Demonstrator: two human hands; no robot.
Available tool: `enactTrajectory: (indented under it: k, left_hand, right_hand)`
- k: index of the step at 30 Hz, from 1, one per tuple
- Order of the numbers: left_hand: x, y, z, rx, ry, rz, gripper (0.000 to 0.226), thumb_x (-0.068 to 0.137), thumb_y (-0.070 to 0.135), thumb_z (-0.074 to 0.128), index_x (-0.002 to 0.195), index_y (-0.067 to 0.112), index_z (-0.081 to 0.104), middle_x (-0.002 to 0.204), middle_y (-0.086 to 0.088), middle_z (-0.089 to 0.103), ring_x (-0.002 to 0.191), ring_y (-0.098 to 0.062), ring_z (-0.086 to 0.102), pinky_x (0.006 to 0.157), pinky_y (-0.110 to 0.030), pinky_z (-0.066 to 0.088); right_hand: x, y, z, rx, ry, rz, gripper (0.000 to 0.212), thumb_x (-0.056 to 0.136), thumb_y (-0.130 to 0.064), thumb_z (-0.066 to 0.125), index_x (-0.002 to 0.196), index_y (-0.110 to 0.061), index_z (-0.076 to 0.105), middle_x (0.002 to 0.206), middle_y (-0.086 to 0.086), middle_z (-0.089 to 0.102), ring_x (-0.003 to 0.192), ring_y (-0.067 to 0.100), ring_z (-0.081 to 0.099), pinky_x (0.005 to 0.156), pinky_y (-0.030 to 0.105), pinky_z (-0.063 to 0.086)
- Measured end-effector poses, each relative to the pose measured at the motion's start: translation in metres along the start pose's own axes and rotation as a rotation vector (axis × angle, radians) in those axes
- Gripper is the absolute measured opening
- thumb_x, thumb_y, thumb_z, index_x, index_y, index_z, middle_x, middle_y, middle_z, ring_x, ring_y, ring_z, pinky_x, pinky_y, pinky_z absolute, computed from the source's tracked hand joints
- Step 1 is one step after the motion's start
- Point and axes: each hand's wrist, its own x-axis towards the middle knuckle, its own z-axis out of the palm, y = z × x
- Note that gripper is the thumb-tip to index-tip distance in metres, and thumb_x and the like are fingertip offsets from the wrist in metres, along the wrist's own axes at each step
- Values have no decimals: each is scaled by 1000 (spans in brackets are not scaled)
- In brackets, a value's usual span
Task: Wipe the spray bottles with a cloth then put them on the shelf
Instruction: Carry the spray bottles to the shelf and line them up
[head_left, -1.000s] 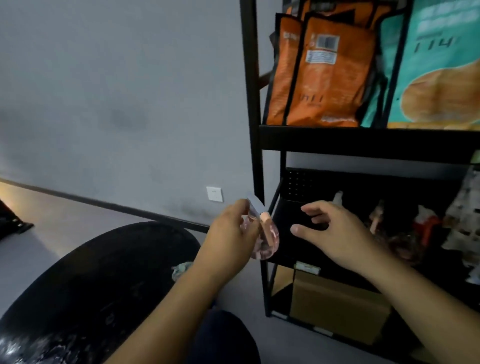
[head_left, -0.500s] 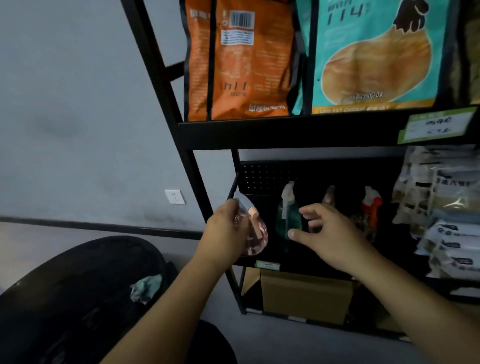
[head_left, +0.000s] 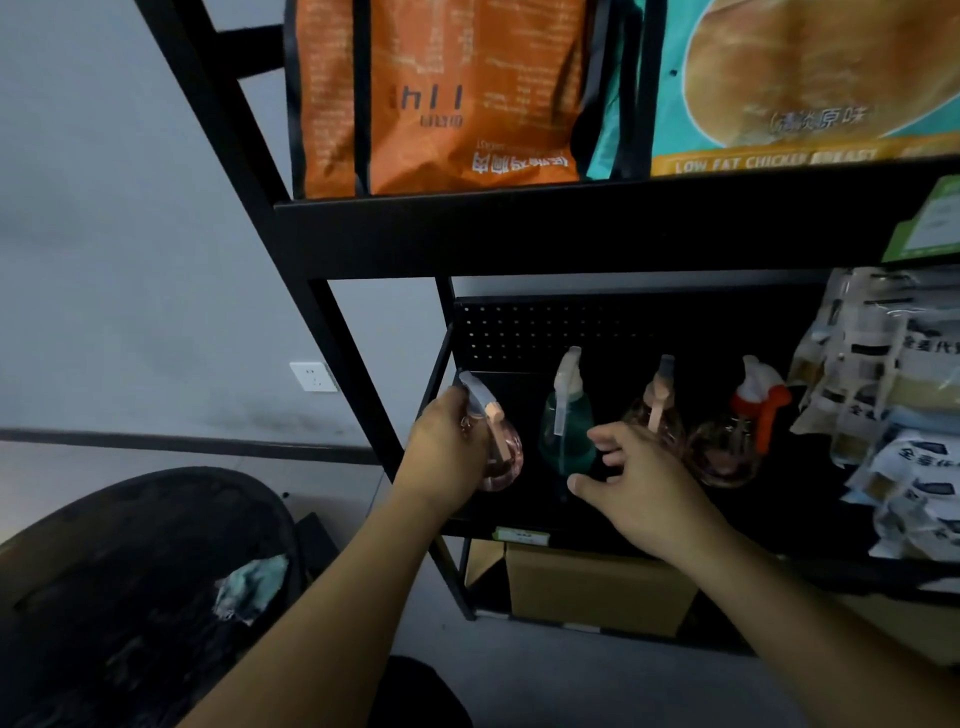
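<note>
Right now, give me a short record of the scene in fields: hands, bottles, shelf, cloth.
left hand: grips a pink spray bottle at the left end of the shelf
right hand: open, reaching toward the green bottle, holds nothing
bottles on shelf: green bottle, pink bottle, bottle with red trigger
cloth: lies on the dark round table, lower left
above: orange bags on the upper shelf

My left hand (head_left: 447, 452) covers most of the pink bottle (head_left: 501, 460) — I can't see its neck or my fingertips behind it. My right hand (head_left: 639, 488) hides the base of the second pink bottle (head_left: 657, 410). The orange bag (head_left: 441, 98) and teal bag (head_left: 800, 83) run off the top edge — their small print is blurred. The white packets (head_left: 883, 415) are cut off on the right.
</note>
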Motion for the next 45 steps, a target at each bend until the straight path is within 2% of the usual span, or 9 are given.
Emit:
enactTrajectory:
  k: [6, 13, 20, 25, 27, 30, 32, 38, 45]
  left_hand:
    - [18, -14, 8, -6, -13, 9, 8, 107, 18, 52, 105, 17, 59, 104, -3, 68, 84, -8, 64, 57, -16, 43]
    - [32, -20, 14, -88, -19, 4, 21, 109, 24, 52, 127, 22, 63, 118, 0, 68, 103, -18, 66, 83, -31, 53]
    - [23, -28, 16, -142, -20, 16, 35, 109, 34, 56, 143, 32, 57, 120, 11, 65, 107, -8, 60, 81, -19, 45]
    - [15, -38, 24, -183, -2, -32, 65, 97, 27, 73, 156, 33, 45, 144, 5, 62, 131, -15, 60, 105, -32, 52]
    - [14, -37, 28, -195, 11, -73, 68, 94, 24, 77, 154, 30, 45, 143, 4, 62, 132, -17, 59, 105, -32, 50]
    - [18, -36, 34, -163, 53, -109, 76, 83, 24, 87, 148, 30, 47, 142, 3, 59, 128, -21, 61, 108, -46, 54]
    - [20, -36, 37, -130, 74, -140, 78, 78, 30, 91, 144, 29, 49, 141, 1, 53, 126, -23, 60, 107, -51, 54]
    - [22, -40, 40, -109, 63, -129, 70, 81, 38, 89, 140, 26, 54, 136, 1, 56, 120, -22, 64, 102, -48, 58]
    - [18, -47, 38, -182, 32, -140, 71, 91, 34, 80, 152, 33, 45, 139, 3, 64, 127, -22, 62, 112, -49, 51]
  right_hand:
    - [11, 2, 14, -19, 61, 2, 64, 89, -36, 78, 145, -22, 50, 141, -5, 48, 127, 13, 55, 105, 38, 52]
    - [23, 2, 26, 13, 122, 31, 67, 91, -31, 78, 147, -18, 44, 144, -2, 44, 130, 18, 53, 108, 41, 51]
    - [25, 1, 34, 26, 142, 31, 70, 91, -29, 78, 148, -15, 39, 149, 0, 42, 132, 16, 51, 108, 40, 50]
    - [27, -1, 35, 29, 152, 13, 77, 90, -27, 78, 152, -17, 34, 152, 2, 39, 132, 19, 51, 108, 37, 50]
    - [30, -1, 36, 21, 164, 21, 78, 90, -26, 78, 153, -17, 33, 151, 4, 40, 132, 21, 52, 108, 40, 50]
    - [35, -3, 36, 8, 184, 40, 79, 89, -29, 78, 153, -18, 33, 148, 5, 43, 132, 24, 53, 106, 42, 50]
    - [38, -4, 36, 10, 191, 47, 78, 89, -30, 79, 152, -19, 34, 146, 6, 45, 132, 24, 52, 103, 36, 48]
    - [49, -5, 37, 11, 186, 47, 75, 90, -33, 78, 152, -22, 37, 139, 7, 53, 131, 26, 53, 93, 33, 46]
    - [54, -5, 39, -10, 190, 18, 66, 95, -24, 73, 151, -19, 38, 137, 10, 56, 123, 30, 57, 84, 30, 44]
